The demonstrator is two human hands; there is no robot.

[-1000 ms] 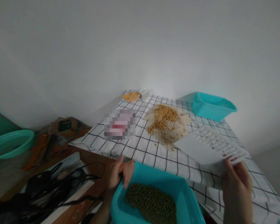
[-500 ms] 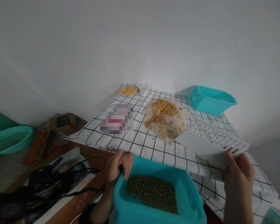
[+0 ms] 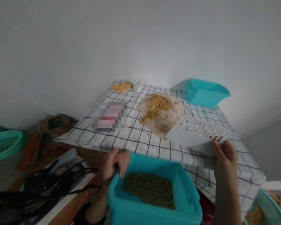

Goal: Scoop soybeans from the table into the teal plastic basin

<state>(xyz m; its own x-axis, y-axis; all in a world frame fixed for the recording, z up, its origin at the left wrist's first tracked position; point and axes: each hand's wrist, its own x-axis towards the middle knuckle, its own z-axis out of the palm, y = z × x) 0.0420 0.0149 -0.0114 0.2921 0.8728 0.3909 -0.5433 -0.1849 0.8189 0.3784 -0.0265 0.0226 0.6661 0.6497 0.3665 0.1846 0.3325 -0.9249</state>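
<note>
One pale wall [image 3: 140, 37] backs your bench [image 3: 140, 143], under white checked cloth [image 3: 128, 136]. Of two teal bins, the near bin [image 3: 188, 190], cut off below, has your left hand's [image 3: 115, 162] grip clamped on its left rim; the far bin [image 3: 204, 97] stands back right. Two round basins [image 3: 20, 142] [image 3: 275, 204], left and lower right, are cut off. Your right hand's [image 3: 226, 156] grip pinches one white slotted sheet [image 3: 189, 134] beside one pile [image 3: 161, 114] of yellow beans [image 3: 158, 103] and pale grains [image 3: 170, 123]; whether they touch is unclear. Pixelation hides one flat object [image 3: 110, 116]. The near bin holds uncountable green beans [image 3: 152, 189].
</note>
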